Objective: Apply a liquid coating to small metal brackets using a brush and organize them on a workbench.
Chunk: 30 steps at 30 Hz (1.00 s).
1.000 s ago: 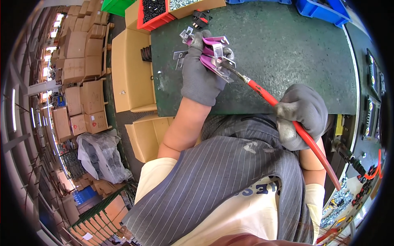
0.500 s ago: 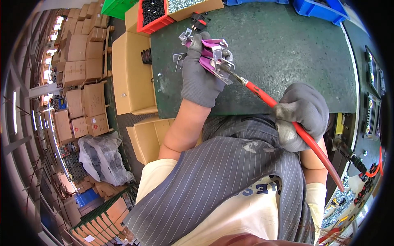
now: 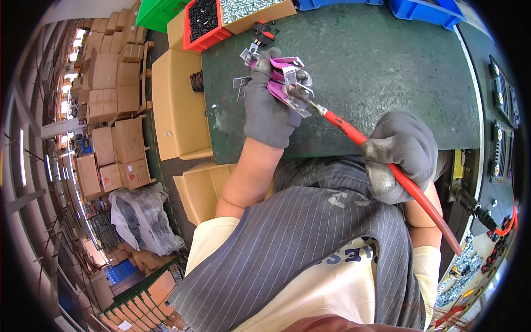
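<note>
My left hand [image 3: 271, 110], in a grey glove, is closed around several purple-and-silver metal brackets [image 3: 285, 83] above the green table. My right hand [image 3: 404, 157], also gloved, is wrapped round the red handle of a paintbrush [image 3: 348, 130]. The handle's tail points down toward my right forearm. At the other end, past a silver ferrule, the brush tip meets the lowest bracket. Whether it touches the bracket's inner face, I cannot tell. Beside my left hand shows a thin, shiny clip-like piece [image 3: 241, 83]. Black-and-red small parts [image 3: 264, 35] lie beyond the brackets.
A red bin [image 3: 204, 25] of black parts and a carton [image 3: 254, 11] of silver hardware stand at the far left. Blue bins [image 3: 428, 12] line the far edge. Open cardboard boxes [image 3: 177, 110] flank the table's [image 3: 376, 66] left side. An air-line fitting [image 3: 478, 213] hangs at right.
The view has shifted slightly. Both hands keep their grip, and the paintbrush tip stays at the lowest bracket with only a small movement.
</note>
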Tool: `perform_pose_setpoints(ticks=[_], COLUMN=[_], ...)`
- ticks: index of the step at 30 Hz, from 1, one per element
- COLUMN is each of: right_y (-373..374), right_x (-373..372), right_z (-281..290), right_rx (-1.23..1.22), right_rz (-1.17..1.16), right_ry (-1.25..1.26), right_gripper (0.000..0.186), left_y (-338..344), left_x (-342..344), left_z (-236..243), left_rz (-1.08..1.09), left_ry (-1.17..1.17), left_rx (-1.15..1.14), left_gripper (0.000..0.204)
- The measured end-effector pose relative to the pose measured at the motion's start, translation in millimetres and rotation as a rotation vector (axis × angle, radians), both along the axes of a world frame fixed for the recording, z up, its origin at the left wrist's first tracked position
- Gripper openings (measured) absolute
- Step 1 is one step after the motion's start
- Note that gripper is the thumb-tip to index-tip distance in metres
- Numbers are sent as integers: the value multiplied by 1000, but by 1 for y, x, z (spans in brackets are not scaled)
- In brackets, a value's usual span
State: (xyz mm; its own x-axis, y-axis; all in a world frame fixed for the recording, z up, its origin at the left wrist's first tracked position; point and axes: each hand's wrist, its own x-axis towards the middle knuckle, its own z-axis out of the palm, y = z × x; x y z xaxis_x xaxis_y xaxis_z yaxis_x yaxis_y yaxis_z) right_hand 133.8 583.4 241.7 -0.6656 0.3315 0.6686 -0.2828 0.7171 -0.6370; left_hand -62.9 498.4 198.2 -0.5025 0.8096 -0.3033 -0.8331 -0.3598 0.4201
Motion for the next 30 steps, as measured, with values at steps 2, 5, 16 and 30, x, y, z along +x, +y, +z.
perform_pose_setpoints(ticks=[2,5,16,30], right_y=[-1,5,78,79], right_x=[-4,5,86,86], right_z=[-4,-14,-99,-109], right_rx=[-35,-93,-1310,-1332], right_rz=[-10,11,17,-51], right_ry=[52,69,568,512], right_gripper=[23,18,23,21], left_y=[3,1,24,64], left_x=[2,0,10,30], left_z=[2,1,11,23], left_rz=[37,-10,-228,-291], left_ry=[-42,-56,-402,80], left_rx=[-3,19,213,128], left_gripper=[25,24,19,24])
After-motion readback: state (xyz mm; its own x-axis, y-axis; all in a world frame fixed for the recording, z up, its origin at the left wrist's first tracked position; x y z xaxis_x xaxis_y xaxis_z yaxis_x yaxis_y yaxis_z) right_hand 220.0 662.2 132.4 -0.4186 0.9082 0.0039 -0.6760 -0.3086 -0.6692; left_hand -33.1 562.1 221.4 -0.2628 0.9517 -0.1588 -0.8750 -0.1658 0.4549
